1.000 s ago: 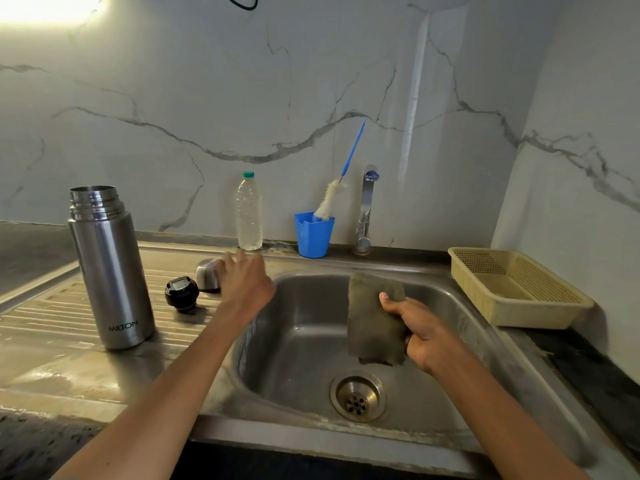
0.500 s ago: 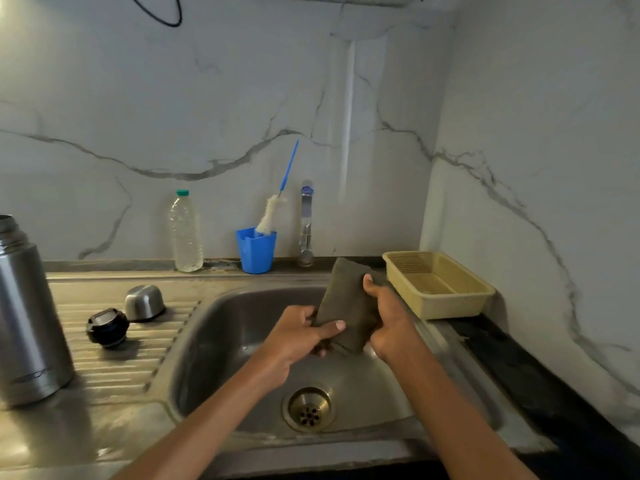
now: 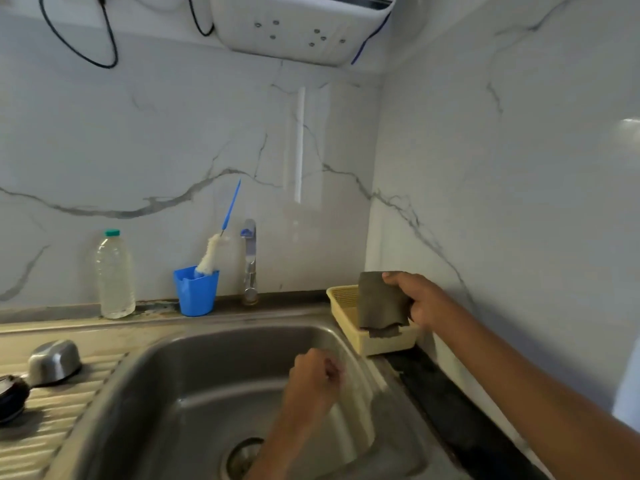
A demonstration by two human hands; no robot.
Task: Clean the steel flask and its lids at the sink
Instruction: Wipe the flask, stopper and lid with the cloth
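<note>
R hand (image 3: pixel 427 301): fingers pinching a dark grey cloth (image 3: pixel 381 301) at its top edge; cloth hanging down over the yellow basket (image 3: pixel 349 320), lower hem touching or just above the basket's front rim, can't tell which.
L hand (image 3: pixel 311 381): hovering over the sink (image 3: pixel 194 382) basin, blurred; fingers curling into a loose fist, nothing showing inside.
Steel lid (image 3: pixel 53 360): lying dome-up on the ribbed drainboard, L of the sink.
Black lid (image 3: pixel 12 396): sitting on the drainboard just beside the steel lid, nearer the viewer, cut by the frame's L edge.
Flask: not appearing in frame.
Drain (image 3: pixel 242 457): at basin bottom, partly hiding behind L forearm.
Tap (image 3: pixel 249 261): standing on the back ledge behind the basin.
Blue cup (image 3: pixel 195 292): standing L of the tap, holding a bottle brush (image 3: pixel 213 254) w/ white bristles & blue handle, leaning R.
Clear bottle (image 3: pixel 114 275): green cap, standing upright on the ledge, L of the cup.
Desk (image 3: pixel 446 400): dark strip running R of the sink, carrying the basket at the wall corner.
White appliance (image 3: pixel 298 26): hanging on the wall up top, black cables (image 3: pixel 83 46) looping at its L.
</note>
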